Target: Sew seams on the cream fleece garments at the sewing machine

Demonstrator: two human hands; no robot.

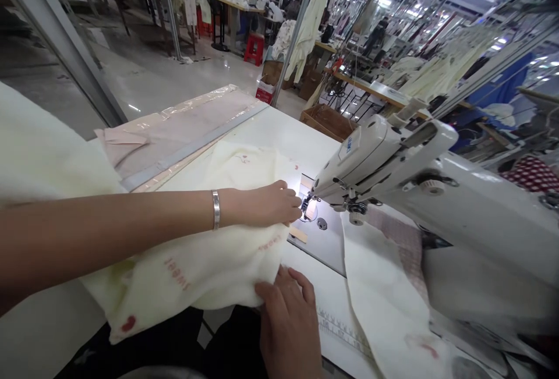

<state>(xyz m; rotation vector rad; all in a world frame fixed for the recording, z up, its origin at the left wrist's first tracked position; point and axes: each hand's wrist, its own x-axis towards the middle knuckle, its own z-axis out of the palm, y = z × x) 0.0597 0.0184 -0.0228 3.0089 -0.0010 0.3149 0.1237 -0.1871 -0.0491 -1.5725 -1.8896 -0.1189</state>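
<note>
Cream fabric (218, 262) with red printed words and small motifs lies across the sewing table and hangs over its front edge. My left hand (273, 203), a silver bracelet (216, 209) on its wrist, presses the fabric with bent fingers just left of the presser foot (307, 203). Nearer to me, my right hand (290, 315) pinches the fabric's edge between thumb and fingers. The white sewing machine (375, 163) stands to the right, its lamp lighting the needle area. Where the fabric's edge meets the needle is hidden by my left fingers.
Another cream piece (379, 291) lies under the machine arm, beside a printed measuring scale (340, 329). Folded pinkish cloth (174, 128) and a grey strip (196, 146) rest at the table's far left. Metal posts, a cardboard box (327, 121) and a red stool (254, 49) stand beyond.
</note>
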